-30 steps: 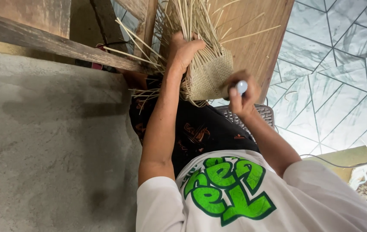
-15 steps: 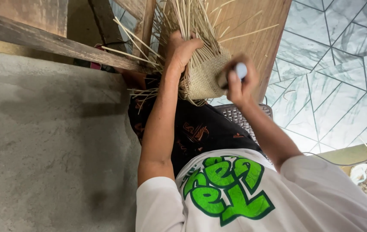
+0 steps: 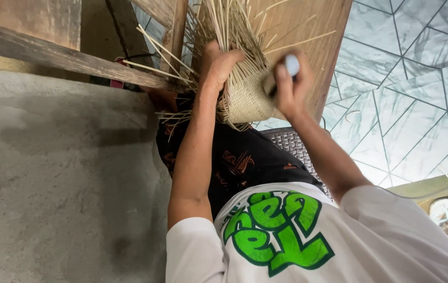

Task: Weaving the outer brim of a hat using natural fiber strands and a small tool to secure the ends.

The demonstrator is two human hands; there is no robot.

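grey concrete wall (image 3: 51, 173) fills the left of the view, with a weathered wooden beam (image 3: 67, 57) slanting across its top and a wooden post (image 3: 174, 31) rising behind it. loose pale straw strips (image 3: 156, 52) stick out over the beam and spill below it near the person's lap. moving right, the left hand (image 3: 219, 65) is closed around the side of the half-woven pale straw basket (image 3: 245, 94), fingers curled into the upright unwoven strands that fan upward from its rim. the basket sits raised above the lap, between both hands, its tightly woven rounded base turned toward the camera. just right of it, the right hand (image 3: 289, 86) is clenched around a small tool with a pale blue-white end (image 3: 291, 65), its dark part touching the basket's woven wall. a brown wooden board (image 3: 318, 31) stands behind the hands. below, dark patterned trousers (image 3: 245, 162) and a white t-shirt with green lettering (image 3: 287, 236) show, and a woven grey plastic seat (image 3: 289, 144) peeks out beneath. pale marbled floor tiles (image 3: 412, 78) with thin diagonal joints cover the right side.
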